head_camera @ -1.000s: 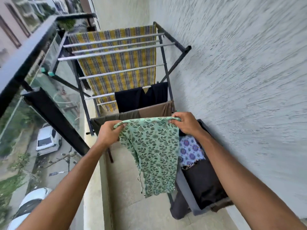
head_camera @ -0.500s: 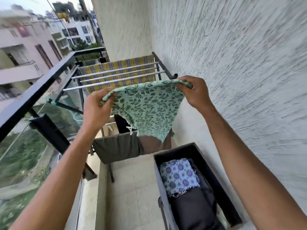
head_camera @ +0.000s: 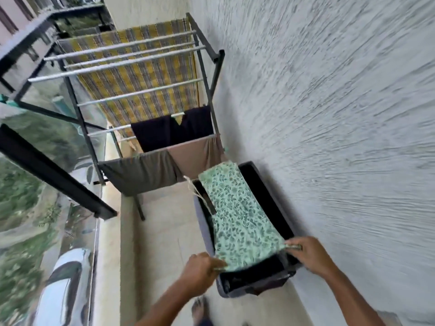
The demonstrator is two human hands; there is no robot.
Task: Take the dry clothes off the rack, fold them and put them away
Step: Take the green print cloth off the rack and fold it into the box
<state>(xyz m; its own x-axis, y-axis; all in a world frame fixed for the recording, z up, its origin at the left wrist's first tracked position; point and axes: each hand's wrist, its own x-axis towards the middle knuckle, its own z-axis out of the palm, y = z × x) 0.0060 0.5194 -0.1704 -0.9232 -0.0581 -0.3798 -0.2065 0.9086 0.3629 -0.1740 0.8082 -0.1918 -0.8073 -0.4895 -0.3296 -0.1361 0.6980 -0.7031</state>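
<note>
Balcony, daylit. You had: rough grey plaster wall [head_camera: 329,114] at 3 o'clock; pale tiled floor [head_camera: 160,243] at 6; glass balustrade [head_camera: 47,142] at 9; white car [head_camera: 63,290] parked below at 8.

A single wide-angle camera on the person's head looks forward and steeply down along a narrow balcony. Nearest, at lower centre, are the left hand [head_camera: 200,270] and right hand [head_camera: 308,255], whose fingers pinch a green leaf-print cloth [head_camera: 240,215] over a grey bin [head_camera: 254,288]. The drying rack [head_camera: 131,60] stands farther off at upper centre. The textured wall [head_camera: 341,114] fills the right side. The railing [head_camera: 54,171] crosses the left, with a car [head_camera: 63,290] far below. The edges are blurred.
</note>
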